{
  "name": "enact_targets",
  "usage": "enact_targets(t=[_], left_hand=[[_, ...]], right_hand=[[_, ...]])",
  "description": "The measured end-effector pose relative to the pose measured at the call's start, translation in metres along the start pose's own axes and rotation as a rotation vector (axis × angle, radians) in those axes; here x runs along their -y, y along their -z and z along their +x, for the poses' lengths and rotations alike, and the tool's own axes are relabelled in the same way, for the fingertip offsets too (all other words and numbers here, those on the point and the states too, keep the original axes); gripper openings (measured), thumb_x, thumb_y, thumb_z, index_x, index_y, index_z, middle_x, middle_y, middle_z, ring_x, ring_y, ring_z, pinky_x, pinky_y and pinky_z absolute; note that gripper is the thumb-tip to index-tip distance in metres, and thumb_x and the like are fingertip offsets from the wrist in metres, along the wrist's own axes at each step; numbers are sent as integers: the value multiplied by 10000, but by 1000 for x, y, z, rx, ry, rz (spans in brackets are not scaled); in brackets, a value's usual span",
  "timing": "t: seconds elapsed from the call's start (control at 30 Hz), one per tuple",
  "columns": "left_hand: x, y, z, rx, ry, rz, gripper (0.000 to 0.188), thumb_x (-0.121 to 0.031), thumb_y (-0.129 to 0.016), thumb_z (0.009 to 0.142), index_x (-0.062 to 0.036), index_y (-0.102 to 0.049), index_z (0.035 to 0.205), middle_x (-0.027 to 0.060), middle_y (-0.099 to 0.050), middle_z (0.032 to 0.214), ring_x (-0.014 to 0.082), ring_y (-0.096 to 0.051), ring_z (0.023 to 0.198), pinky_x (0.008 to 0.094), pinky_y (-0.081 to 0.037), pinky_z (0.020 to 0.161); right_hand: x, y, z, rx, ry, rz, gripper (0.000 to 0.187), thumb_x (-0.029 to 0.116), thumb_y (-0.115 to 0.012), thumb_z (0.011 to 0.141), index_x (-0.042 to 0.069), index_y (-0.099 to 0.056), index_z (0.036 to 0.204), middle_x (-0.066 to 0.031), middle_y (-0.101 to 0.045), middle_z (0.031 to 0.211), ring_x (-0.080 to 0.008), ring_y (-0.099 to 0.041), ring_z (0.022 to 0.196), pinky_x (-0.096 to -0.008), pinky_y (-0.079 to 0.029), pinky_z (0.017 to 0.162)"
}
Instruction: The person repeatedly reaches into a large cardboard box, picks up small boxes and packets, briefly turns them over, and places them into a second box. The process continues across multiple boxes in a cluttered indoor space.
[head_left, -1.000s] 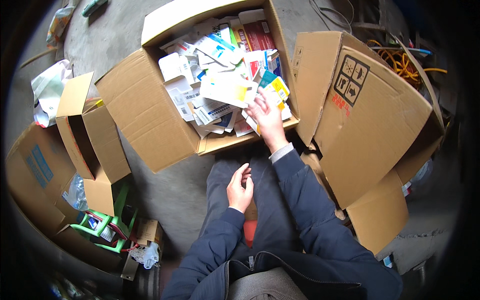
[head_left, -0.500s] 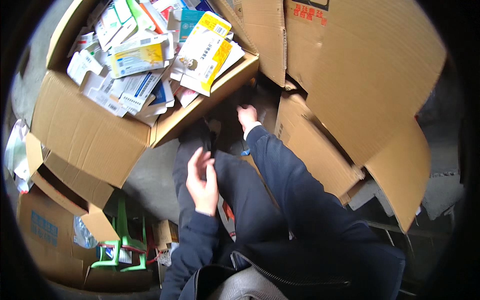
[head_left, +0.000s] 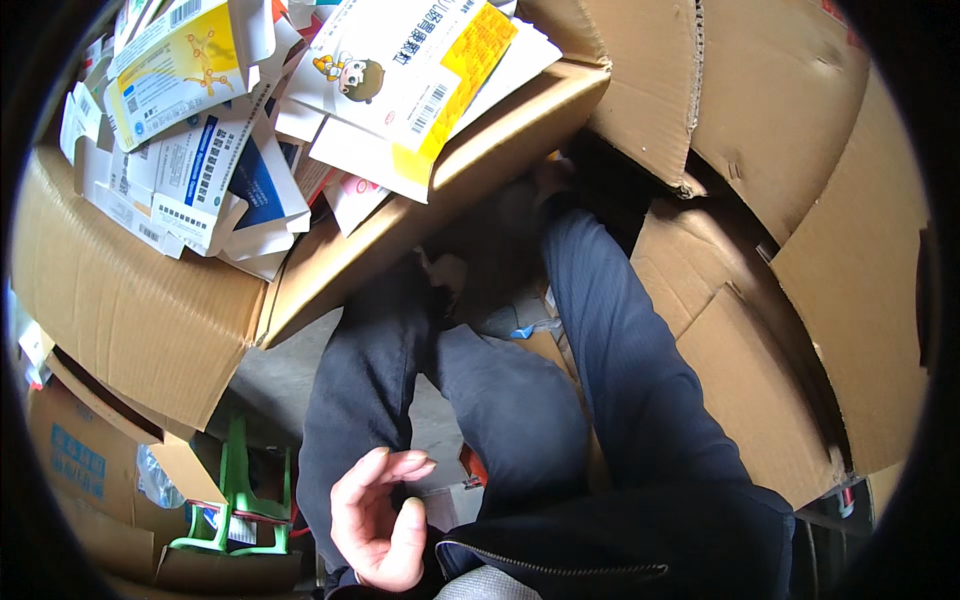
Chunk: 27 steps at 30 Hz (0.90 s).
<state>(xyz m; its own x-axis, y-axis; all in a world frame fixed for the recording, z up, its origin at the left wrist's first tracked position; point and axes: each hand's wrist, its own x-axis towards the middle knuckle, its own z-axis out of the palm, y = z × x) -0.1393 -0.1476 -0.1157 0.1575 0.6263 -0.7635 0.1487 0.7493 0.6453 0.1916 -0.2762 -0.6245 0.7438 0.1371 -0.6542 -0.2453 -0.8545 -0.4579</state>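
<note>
My left hand (head_left: pixel 378 525) hovers above my lap with nothing in it, its fingers loosely curled and apart from the thumb. My right arm (head_left: pixel 630 330) stretches forward into the dark gap beside a big cardboard box (head_left: pixel 130 290). Down there my right hand (head_left: pixel 549 178) is dim and mostly in shadow, so its fingers and anything in them cannot be made out. The big box is heaped with flattened medicine cartons, among them a white and yellow carton (head_left: pixel 400 75) with a cartoon child and a yellow and white carton (head_left: pixel 178 75).
Large brown cardboard sheets (head_left: pixel 780 110) and a folded carton (head_left: pixel 760 380) stand at the right. A small green stool (head_left: pixel 235 480) is at the lower left, next to another cardboard box (head_left: pixel 90 450). A blue scrap (head_left: pixel 522 332) lies on the floor between my legs and right arm.
My view has moved closer to the big box. The right hand has reached farther forward into the dark gap, while the left hand has drawn back toward my body.
</note>
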Motion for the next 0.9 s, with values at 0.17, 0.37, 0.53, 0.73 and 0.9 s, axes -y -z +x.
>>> enact_targets(t=[0.17,0.37,0.53,0.73,0.9], left_hand=[[5,-3,-9,-6,131,121,474,48,-551,889,32,-475,1356,158,-659,1142,212,-638,1059,345,-464,991],[32,-33,-16,-150,-131,145,366,42,-542,928,-35,-559,1285,105,-670,1062,158,-642,958,287,-510,892],[18,-33,-55,-192,-252,197,360,54,-538,904,-29,-571,1252,89,-676,1048,149,-647,931,277,-513,858],[-22,3,-81,-158,-222,358,369,26,-540,905,-45,-562,1267,88,-681,1061,150,-656,901,284,-519,842],[-66,25,-72,-80,-317,608,414,3,-553,904,-64,-534,1313,109,-650,1138,167,-630,943,296,-509,867]], right_hand=[[11,0,-78,-49,-76,-489,319,259,-711,845,26,-675,1060,-122,-704,968,-254,-682,867,-405,-549,734],[101,57,-303,70,-365,491,191,100,-630,907,53,-627,1091,-73,-674,951,-213,-669,769,-328,-545,545],[229,123,-434,305,231,277,102,63,-629,932,-6,-623,1007,-36,-651,891,-93,-607,807,-248,-515,680],[322,158,-479,501,241,473,375,196,-673,943,-6,-561,1239,-73,-666,1019,-105,-636,865,-262,-569,710],[369,280,-507,774,175,477,260,122,-611,977,-6,-570,1200,-67,-653,1002,-130,-651,919,-275,-553,803]])
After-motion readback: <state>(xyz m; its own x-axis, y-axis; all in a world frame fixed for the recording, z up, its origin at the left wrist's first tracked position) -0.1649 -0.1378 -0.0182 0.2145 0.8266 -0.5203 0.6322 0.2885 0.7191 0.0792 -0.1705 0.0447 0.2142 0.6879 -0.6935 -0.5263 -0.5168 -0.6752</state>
